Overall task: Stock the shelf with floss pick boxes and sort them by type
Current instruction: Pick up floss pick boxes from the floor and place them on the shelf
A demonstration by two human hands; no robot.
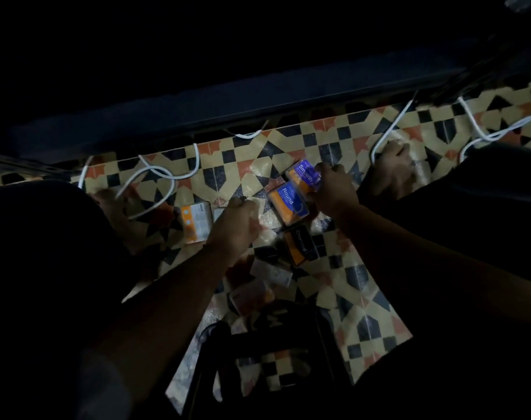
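The right hand [331, 189] grips the Smooth box [303, 174]; the left hand [237, 222], at eight o'clock, looks curled, empty. Boxes seem light and stiff; hold their sides.

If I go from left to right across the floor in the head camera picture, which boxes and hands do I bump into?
Orange-and-white box → left hand → Round box → Smooth box, gripped by the right hand → a foot by the white cable. The Charcoal box lies nearer, below the Round box.

Darkness hides the far shelf [197, 110]. Near boxes [267, 274] are blurred, labels unreadable. The left hand [237, 225] hides what it holds, if anything.
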